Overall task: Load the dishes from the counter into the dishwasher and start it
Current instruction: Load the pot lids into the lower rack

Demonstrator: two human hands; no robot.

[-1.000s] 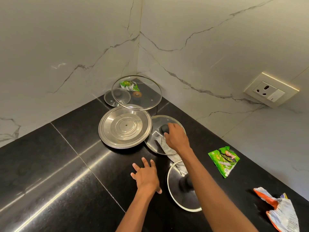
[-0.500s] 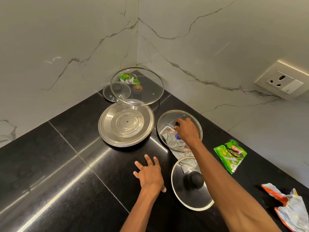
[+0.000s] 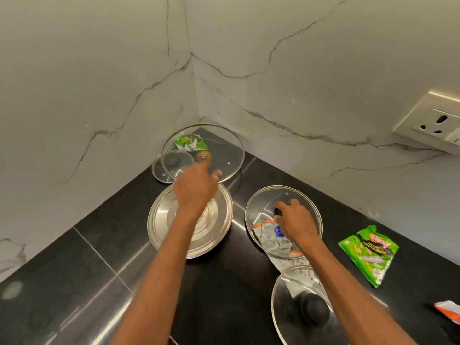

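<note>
Right hand point(image 3: 296, 221) grips the black knob point(image 3: 278, 211) of a round steel-rimmed glass lid point(image 3: 261, 199) lying flat; left hand point(image 3: 196, 189) reaches far, blurred, grasp indeterminate.

Soft, even, moderately bright light with a slight green-yellow cast. Glossy black stone tabletop point(image 3: 62, 295) carries long pale glare streaks. Round steel lid point(image 3: 159, 220) and round glass lid point(image 3: 258, 202) at the right hand point(image 3: 296, 220) show hot glints. Left hand point(image 3: 196, 190) motion-blurred. Shadows faint. Wide-angle bowing at edges.
</note>
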